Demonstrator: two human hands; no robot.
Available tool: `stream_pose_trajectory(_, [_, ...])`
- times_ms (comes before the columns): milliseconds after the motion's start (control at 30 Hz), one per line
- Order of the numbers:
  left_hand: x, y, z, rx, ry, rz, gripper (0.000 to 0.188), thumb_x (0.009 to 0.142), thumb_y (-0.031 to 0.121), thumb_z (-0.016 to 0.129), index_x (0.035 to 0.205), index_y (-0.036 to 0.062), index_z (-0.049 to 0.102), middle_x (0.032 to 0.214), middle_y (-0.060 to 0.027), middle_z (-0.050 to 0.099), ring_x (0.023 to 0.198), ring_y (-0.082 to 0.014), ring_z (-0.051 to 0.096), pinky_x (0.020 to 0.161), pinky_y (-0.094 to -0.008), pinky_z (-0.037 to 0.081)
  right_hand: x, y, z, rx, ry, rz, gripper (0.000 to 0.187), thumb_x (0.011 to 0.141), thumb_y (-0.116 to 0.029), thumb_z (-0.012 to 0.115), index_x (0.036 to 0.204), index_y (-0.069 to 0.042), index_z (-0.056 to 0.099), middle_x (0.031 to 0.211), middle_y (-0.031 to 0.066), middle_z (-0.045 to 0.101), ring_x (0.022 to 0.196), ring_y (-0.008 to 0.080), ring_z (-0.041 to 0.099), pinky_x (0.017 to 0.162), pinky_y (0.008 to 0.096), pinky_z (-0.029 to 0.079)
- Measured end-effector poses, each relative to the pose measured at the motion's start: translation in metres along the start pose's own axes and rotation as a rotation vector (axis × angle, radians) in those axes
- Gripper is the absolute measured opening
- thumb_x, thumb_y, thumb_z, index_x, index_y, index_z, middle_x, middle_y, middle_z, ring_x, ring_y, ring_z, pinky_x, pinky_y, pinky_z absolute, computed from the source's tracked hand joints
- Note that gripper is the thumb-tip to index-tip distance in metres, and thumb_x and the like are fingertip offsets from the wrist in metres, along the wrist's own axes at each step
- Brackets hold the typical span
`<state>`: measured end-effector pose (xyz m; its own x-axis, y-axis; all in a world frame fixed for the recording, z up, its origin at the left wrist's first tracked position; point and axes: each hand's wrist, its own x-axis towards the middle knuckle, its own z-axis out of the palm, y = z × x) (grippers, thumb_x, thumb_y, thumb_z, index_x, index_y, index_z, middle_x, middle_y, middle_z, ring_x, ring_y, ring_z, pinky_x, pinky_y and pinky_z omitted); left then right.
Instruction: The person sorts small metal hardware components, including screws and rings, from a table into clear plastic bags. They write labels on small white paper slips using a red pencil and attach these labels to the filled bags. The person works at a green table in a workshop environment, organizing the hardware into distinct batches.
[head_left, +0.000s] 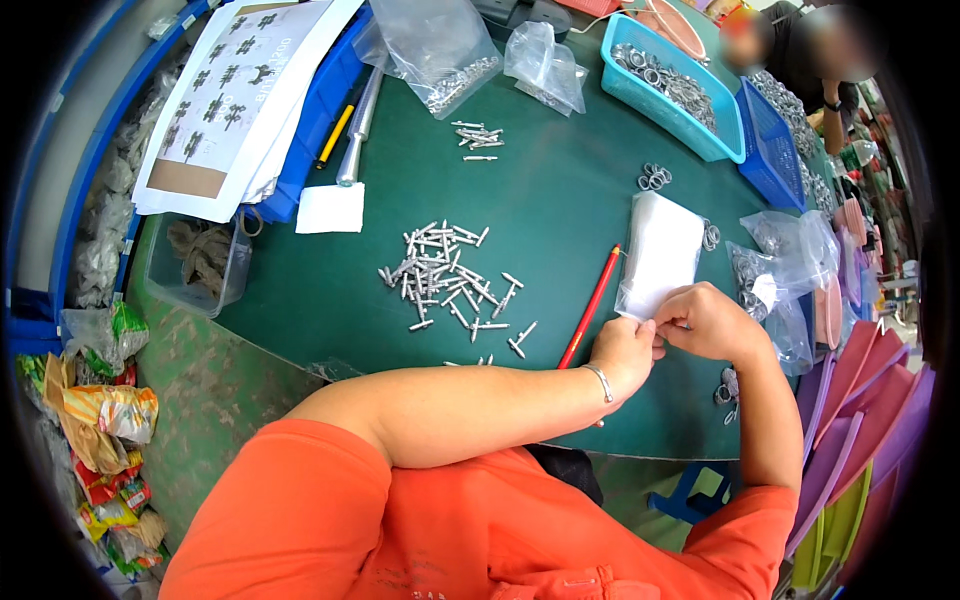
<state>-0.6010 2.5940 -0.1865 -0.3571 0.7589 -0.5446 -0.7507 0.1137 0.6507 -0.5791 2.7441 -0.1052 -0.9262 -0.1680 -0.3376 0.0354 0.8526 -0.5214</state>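
Note:
A stack of clear plastic bags (pixel 662 245), whitish where layered, lies on the green table at the right. At its near edge my left hand (pixel 626 356) and my right hand (pixel 708 320) meet, both closed in a pinch on the edge of a bag; the fingertips partly hide what they grip. Just left of the stack lies a red pen (pixel 592 305). A loose pile of small silver T-shaped metal bars (pixel 440 275) spreads over the middle of the table, and a smaller group of bars (pixel 477 136) lies farther back.
Metal rings (pixel 654 177) sit behind the bags. A turquoise basket (pixel 735 140) of metal parts and a blue basket (pixel 765 150) stand back right. Filled bags (pixel 790 255) lie rightward. Papers (pixel 225 100), a tapered metal rod (pixel 360 135) and a clear tub (pixel 160 255) are left. Another person sits far right.

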Motion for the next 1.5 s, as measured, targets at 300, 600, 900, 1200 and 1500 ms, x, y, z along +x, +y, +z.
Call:
stream_pose_trajectory(300, [-0.001, 0.001, -0.002, 0.047, -0.011, 0.027, 0.034, 0.106, 0.017, 0.040, 0.118, -0.0096, 0.057, 0.112, -0.0180, 0.067, 0.106, -0.0270, 0.067, 0.090, -0.0366, 0.054, 0.000, 0.005, 0.000, -0.005, -0.015, 0.003, 0.011, 0.071, 0.001, 0.067, 0.081, 0.001, 0.070, 0.076, 0.0151, 0.067, 0.069, 0.0301, 0.066, 0.063, 0.0364, 0.052])
stream_pose_trajectory(600, [-0.004, 0.008, -0.003, -0.020, -0.002, 0.015, 0.032, 0.104, 0.013, 0.036, 0.112, -0.0068, 0.060, 0.104, -0.0191, 0.069, 0.094, -0.0275, 0.070, 0.083, -0.0367, 0.057, -0.005, -0.011, 0.017, -0.230, 0.219, -0.056, 0.010, 0.074, -0.011, 0.067, 0.074, -0.003, 0.061, 0.073, 0.0128, 0.062, 0.070, 0.0333, 0.063, 0.062, 0.0413, 0.051])
stream_pose_trajectory(900, [-0.005, 0.012, -0.004, -0.026, 0.031, -0.021, 0.028, 0.096, 0.010, 0.042, 0.106, -0.0093, 0.060, 0.099, -0.0237, 0.069, 0.083, -0.0314, 0.072, 0.073, -0.0389, 0.058, -0.010, -0.014, 0.026, -0.542, 0.793, 0.008, 0.011, 0.074, 0.000, 0.066, 0.079, -0.004, 0.057, 0.071, 0.0119, 0.054, 0.064, 0.0317, 0.058, 0.056, 0.0420, 0.047])
stream_pose_trajectory(1200, [-0.007, 0.009, -0.002, -0.087, 0.005, -0.002, 0.028, 0.099, 0.010, 0.040, 0.110, -0.0091, 0.057, 0.091, -0.0189, 0.068, 0.081, -0.0294, 0.071, 0.076, -0.0386, 0.058, -0.031, -0.018, 0.055, -0.954, 0.726, -0.106, 0.032, 0.071, -0.019, 0.061, 0.101, -0.009, 0.068, 0.093, 0.0039, 0.055, 0.088, 0.0219, 0.055, 0.079, 0.0402, 0.040])
stream_pose_trajectory(1500, [-0.006, 0.008, -0.005, -0.057, -0.035, 0.043, 0.027, 0.101, 0.011, 0.040, 0.108, -0.0087, 0.057, 0.097, -0.0212, 0.069, 0.088, -0.0296, 0.071, 0.082, -0.0387, 0.056, -0.018, -0.016, 0.070, -0.841, 0.655, 0.125, 0.014, 0.076, -0.016, 0.066, 0.082, -0.003, 0.067, 0.146, 0.0141, 0.046, 0.134, 0.0336, 0.044, 0.108, 0.0678, 0.022])
